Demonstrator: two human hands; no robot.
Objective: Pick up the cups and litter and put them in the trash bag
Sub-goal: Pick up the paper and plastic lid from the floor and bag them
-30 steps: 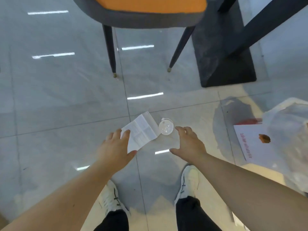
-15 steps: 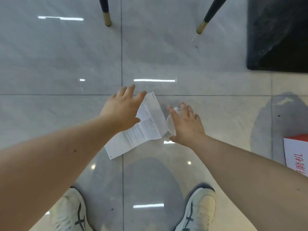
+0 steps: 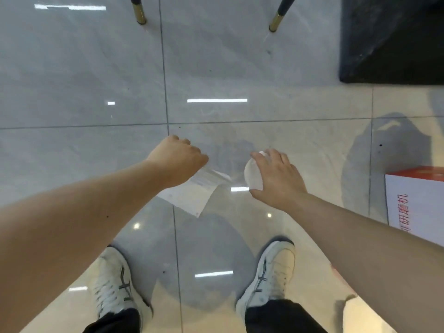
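Head view. The left hand (image 3: 176, 159) is closed in a fist on one end of a printed paper sheet (image 3: 192, 197); the rest of the sheet hangs below the fist, blurred, and its print cannot be read. The right hand (image 3: 276, 179) is spread, fingers curved over a translucent white cup lid (image 3: 252, 176), with the index finger and thumb at its rim. Whether the lid is gripped or only touched cannot be told.

Both items are above the glossy grey tiled floor (image 3: 84, 80), near the crossing of two grout lines, ahead of the person's two white shoes (image 3: 115, 287).

Surroundings: two dark chair legs with gold tips, the left leg (image 3: 138, 13) and the right leg (image 3: 278, 18), stand at the far edge of the floor area in view. A black slab-like base (image 3: 394, 39) occupies the far right corner. A white box with a red top (image 3: 418, 200) stands at the right edge, well apart from the right hand. Nothing lies between the hands and the two items.

Writing: the box carries red Chinese characters running along its side; "研磨机" can be read.
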